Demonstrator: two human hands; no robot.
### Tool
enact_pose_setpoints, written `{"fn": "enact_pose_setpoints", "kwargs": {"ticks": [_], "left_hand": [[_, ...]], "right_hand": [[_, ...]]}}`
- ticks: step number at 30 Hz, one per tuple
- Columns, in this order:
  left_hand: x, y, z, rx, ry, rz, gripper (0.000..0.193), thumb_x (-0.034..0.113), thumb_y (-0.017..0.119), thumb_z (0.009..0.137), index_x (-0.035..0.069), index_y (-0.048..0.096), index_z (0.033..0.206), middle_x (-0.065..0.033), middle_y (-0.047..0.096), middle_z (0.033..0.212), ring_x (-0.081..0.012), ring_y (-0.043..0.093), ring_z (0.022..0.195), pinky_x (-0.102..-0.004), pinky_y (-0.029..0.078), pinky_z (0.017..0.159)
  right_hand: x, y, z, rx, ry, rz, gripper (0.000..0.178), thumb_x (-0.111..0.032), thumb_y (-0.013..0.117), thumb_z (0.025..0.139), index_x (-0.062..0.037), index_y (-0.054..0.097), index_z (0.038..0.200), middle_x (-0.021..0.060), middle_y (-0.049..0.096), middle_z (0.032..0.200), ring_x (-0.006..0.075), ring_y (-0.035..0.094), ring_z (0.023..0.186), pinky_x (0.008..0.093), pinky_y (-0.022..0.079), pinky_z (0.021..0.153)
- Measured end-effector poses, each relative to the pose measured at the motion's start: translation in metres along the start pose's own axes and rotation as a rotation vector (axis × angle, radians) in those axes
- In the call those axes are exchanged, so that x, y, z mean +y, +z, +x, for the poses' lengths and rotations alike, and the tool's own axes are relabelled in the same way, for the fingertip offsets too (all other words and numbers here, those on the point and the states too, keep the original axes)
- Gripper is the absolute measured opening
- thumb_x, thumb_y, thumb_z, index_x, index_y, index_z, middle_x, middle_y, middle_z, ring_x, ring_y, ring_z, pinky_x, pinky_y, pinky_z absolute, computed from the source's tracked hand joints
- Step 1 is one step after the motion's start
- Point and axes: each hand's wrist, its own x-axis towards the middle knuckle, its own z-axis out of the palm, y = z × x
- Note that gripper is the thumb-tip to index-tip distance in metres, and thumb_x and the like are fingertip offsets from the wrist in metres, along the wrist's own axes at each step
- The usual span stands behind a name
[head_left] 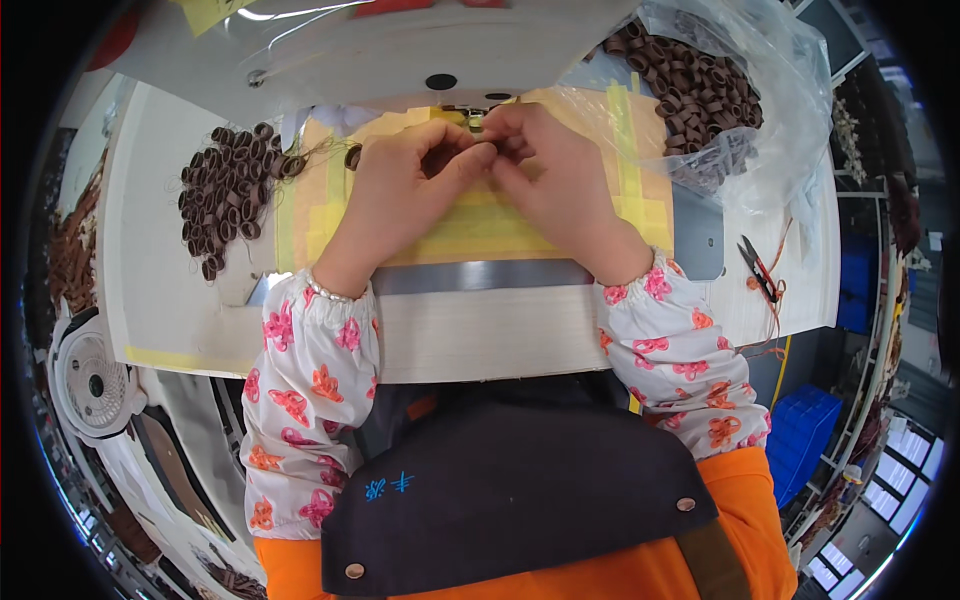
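My left hand [408, 185] and my right hand [556, 172] meet just in front of the sewing machine's metal presser foot [474, 121]. Thumbs and fingertips are pinched together. Something small and dark seems to be between them, mostly hidden by the fingers. A brown loop [353, 157] lies beside my left hand, with loose threads near it. Further left is a pile of brown loops [225, 195] trailing threads. Beyond my right hand, many more brown loops [700, 90] sit in a clear plastic bag [790, 100].
Yellow tape [480, 240] covers the work surface under my hands. The white sewing machine body [360, 60] spans the far side. Black-and-red thread snips [760, 270] with an orange cord lie at the table's right. A white fan [92, 385] stands at left, a blue crate [803, 440] at right.
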Motion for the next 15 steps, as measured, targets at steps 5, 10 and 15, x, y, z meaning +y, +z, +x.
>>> {"fn": "enact_pose_setpoints", "kwargs": {"ticks": [5, 10, 15], "left_hand": [[-0.0006, -0.0057, 0.0008, -0.093, 0.008, 0.067, 0.023, 0.022, 0.063, 0.078, 0.0, 0.062, 0.084, -0.0073, 0.056, 0.06, -0.0124, 0.049, 0.052, -0.0252, 0.04, 0.053], [-0.0019, -0.0063, 0.0002, -0.092, -0.045, 0.017, 0.021, 0.021, 0.064, 0.077, 0.0, 0.063, 0.083, -0.0073, 0.059, 0.063, -0.0112, 0.051, 0.055, -0.0242, 0.042, 0.054], [-0.0078, -0.0042, 0.0003, -0.006, -0.063, 0.0, 0.019, 0.019, 0.064, 0.078, 0.0, 0.063, 0.083, -0.0041, 0.06, 0.067, -0.0085, 0.052, 0.06, -0.0223, 0.042, 0.057]], "right_hand": [[0.0002, 0.0033, -0.0005, -0.105, -0.284, -0.23, 0.026, -0.003, 0.057, 0.07, -0.0051, 0.05, 0.094, 0.0113, 0.055, 0.079, 0.03, 0.057, 0.068, 0.0365, 0.047, 0.058], [0.0003, 0.0052, -0.0047, -0.108, -0.258, -0.284, 0.024, -0.005, 0.057, 0.071, -0.0056, 0.051, 0.093, 0.011, 0.055, 0.078, 0.03, 0.057, 0.067, 0.0369, 0.047, 0.058], [0.0012, 0.0033, 0.0016, -0.076, -0.081, -0.108, 0.015, -0.001, 0.059, 0.069, -0.0026, 0.055, 0.084, 0.012, 0.057, 0.074, 0.0296, 0.057, 0.066, 0.0367, 0.046, 0.057]]}}
